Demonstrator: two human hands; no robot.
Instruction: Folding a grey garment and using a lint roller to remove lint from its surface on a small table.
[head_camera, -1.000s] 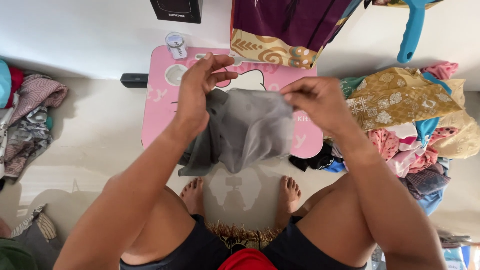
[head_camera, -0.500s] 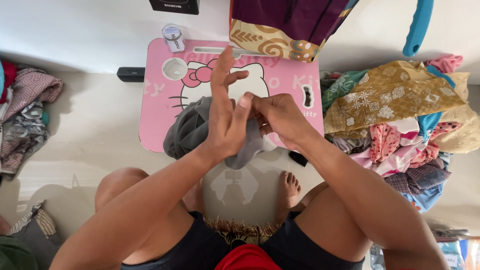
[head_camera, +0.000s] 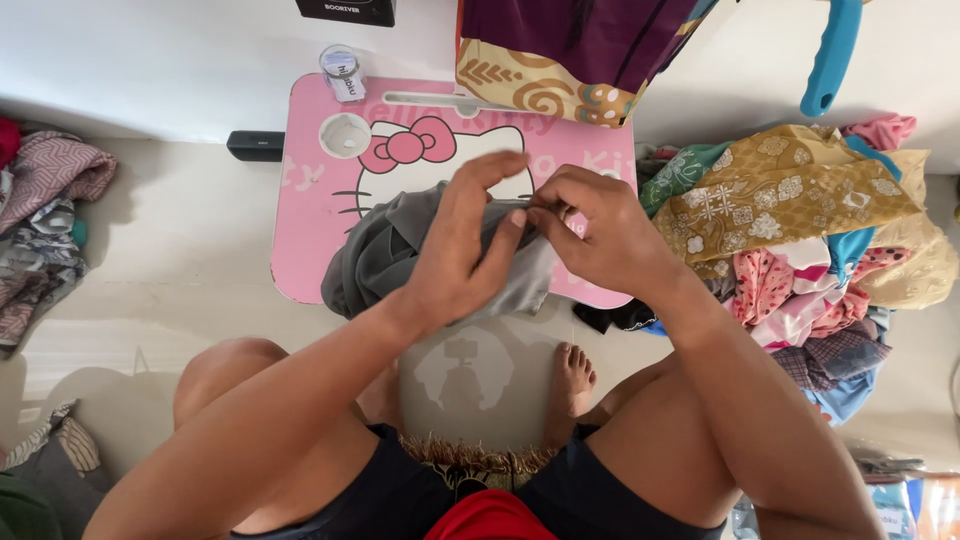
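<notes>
A thin grey cloth (head_camera: 400, 255) lies bunched over the front part of a small pink tabletop (head_camera: 310, 215), its lower edge hanging a little past the near rim. Both hands meet on it at the middle. The left hand (head_camera: 460, 250) lies over the cloth with its palm down, fingers curled and closed on a fold of the fabric, thumb and forefinger raised toward the other hand. The right hand (head_camera: 600, 235) comes in from the right and pinches the same upper edge between thumb and fingertips, narrow and tight, so the two hands touch or nearly touch at that spot (the exact contact is hidden by the knuckles).

The tabletop carries a cartoon cat face with a pink bow (head_camera: 405, 145) and a round cup hollow (head_camera: 344, 134) near its far left corner. A small clear jar (head_camera: 342, 72) stands at the far edge, just beside that hollow. A purple and tan patterned cloth (head_camera: 560, 50) hangs over the far right of the tabletop.

On the floor to the right is a heap of mixed clothes (head_camera: 800, 230), yellow, pink and blue. Another smaller pile (head_camera: 45, 220) lies well apart on the left. A bare foot (head_camera: 570, 385) rests on the floor below the tabletop, between the person's knees.
</notes>
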